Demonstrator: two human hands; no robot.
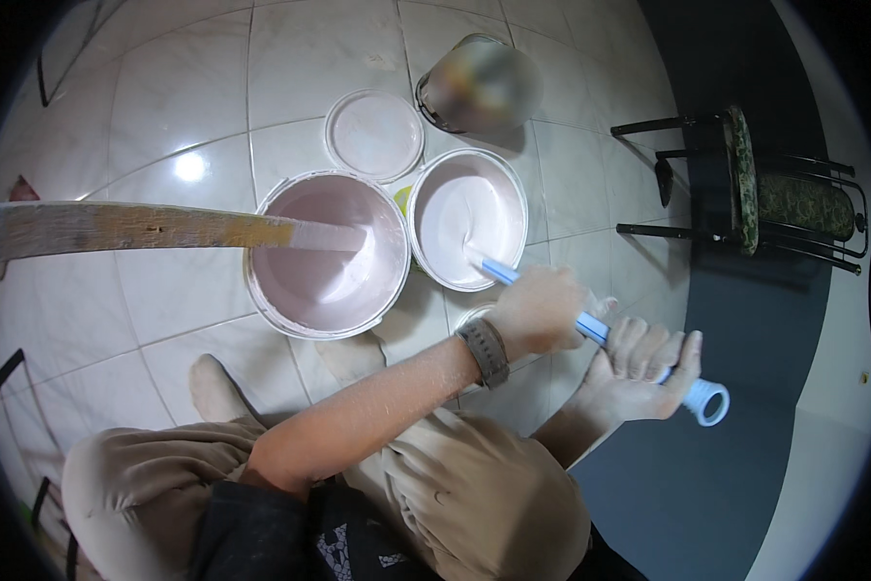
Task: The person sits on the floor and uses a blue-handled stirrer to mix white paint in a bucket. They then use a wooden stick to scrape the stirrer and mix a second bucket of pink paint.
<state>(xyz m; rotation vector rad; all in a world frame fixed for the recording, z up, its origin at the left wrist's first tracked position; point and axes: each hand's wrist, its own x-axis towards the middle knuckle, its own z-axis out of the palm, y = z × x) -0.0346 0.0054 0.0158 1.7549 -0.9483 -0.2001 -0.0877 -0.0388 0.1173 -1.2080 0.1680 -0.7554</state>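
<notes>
My left hand (542, 308), with a grey wristwatch, wraps round the middle of a blue-and-white stick (593, 327) that ends in a light-blue ring. Further up, close to the ring, my right hand (645, 363) also grips it. Both hands are dusted with white. The stick slants down to the left, and its pale lower end dips into thick pale pink paint in the smaller white bucket (523, 208). What sits on that end is hidden in the paint. Touching this bucket on the left is a larger paint bucket (253, 290) with a wooden plank (145, 228) standing tilted in it.
Behind the buckets a round lid (374, 134) smeared with pale paint lies on the tiled floor (183, 290). A further pail (479, 85), blurred, stands at the back. To the right are a patterned chair (745, 184) and a dark wall (745, 320). My feet (220, 389) are close to the buckets.
</notes>
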